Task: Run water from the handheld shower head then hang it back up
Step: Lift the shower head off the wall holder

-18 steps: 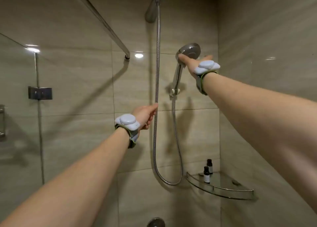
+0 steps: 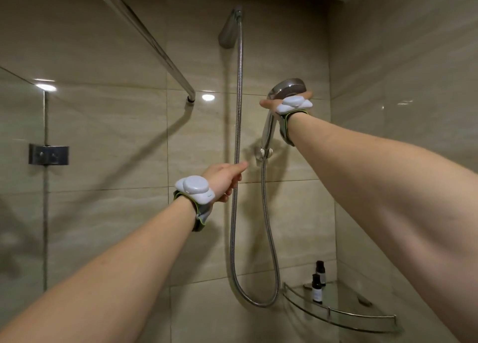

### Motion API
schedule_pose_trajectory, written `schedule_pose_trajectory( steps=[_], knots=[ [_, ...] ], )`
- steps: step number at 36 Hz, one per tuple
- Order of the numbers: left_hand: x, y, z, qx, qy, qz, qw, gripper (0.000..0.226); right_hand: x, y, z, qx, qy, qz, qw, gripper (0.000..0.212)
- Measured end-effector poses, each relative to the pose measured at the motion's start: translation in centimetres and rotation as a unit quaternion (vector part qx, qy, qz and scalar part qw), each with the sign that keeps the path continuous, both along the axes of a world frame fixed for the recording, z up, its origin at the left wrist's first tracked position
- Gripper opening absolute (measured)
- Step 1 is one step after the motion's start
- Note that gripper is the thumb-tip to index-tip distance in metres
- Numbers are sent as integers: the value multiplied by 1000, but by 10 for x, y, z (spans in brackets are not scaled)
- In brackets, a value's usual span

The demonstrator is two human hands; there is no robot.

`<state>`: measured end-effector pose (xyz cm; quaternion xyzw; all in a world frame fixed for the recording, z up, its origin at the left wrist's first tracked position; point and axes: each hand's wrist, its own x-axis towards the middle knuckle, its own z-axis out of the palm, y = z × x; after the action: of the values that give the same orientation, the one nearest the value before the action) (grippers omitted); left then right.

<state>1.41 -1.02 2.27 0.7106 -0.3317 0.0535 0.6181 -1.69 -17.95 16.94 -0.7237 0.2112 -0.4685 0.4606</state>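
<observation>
The chrome handheld shower head (image 2: 287,89) stands upright with its handle (image 2: 267,128) seated in the wall holder (image 2: 263,152). My right hand (image 2: 269,104) is wrapped around its neck just under the head, mostly hidden behind the white wrist device. No water is coming out. The metal hose (image 2: 271,239) loops down from the handle and climbs the wall. My left hand (image 2: 222,177) is lower and to the left, fingers loose, thumb lying across the rising part of the hose (image 2: 236,135).
A fixed shower head (image 2: 229,34) is mounted high on the tiled wall. A glass corner shelf (image 2: 362,316) at lower right carries two small dark bottles (image 2: 316,288). A glass panel (image 2: 20,213) with a metal bracket (image 2: 48,155) is on the left, and a brace bar (image 2: 155,47) crosses overhead.
My right hand has settled lower around the neck of the shower head. My left thumb has reached slightly further across the hose.
</observation>
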Motion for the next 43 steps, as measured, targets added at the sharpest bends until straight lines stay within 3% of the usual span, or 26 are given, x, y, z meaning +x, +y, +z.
schedule_pose_trajectory(
  steps=[10, 13, 16, 23, 27, 30, 33, 37, 39, 41, 43],
  knots=[
    [9, 6, -5, 12, 10, -8, 1000, 35, -12, -5, 2, -16, -39, 22, 999, 105],
    [11, 7, -4, 13, 4, -3, 1000, 35, -26, -3, 6, -42, -80, 43, 995, 94],
    [10, 5, -2, 7, 0, 4, 1000, 37, -42, -1, 8, -81, -61, 44, 994, 88],
    [5, -2, -1, -5, -2, 29, 1000, 34, -66, -3, -13, -163, 41, 9, 986, 108],
    [8, -7, -9, 17, -26, 67, 997, 25, -64, -10, -35, -147, 42, 56, 987, 125],
    [10, -13, -19, 14, -38, 77, 996, 25, -54, -23, -52, -108, 17, 113, 987, 109],
    [5, -23, -29, 24, -39, 77, 996, 35, -54, -25, -73, -80, 24, 167, 982, 109],
    [-8, -34, -38, 82, 11, 29, 996, 37, -65, -17, -97, -71, 26, 223, 972, 54],
    [-13, -38, -44, 101, 32, 4, 994, 41, -65, -15, -108, -70, 26, 243, 967, 37],
    [-15, -42, -50, 105, 25, 11, 994, 45, -65, -13, -117, -58, 26, 248, 967, 34],
    [-17, -43, -57, 95, 8, 28, 995, 32, -67, -12, -124, -40, 26, 257, 965, 34]
  ],
)
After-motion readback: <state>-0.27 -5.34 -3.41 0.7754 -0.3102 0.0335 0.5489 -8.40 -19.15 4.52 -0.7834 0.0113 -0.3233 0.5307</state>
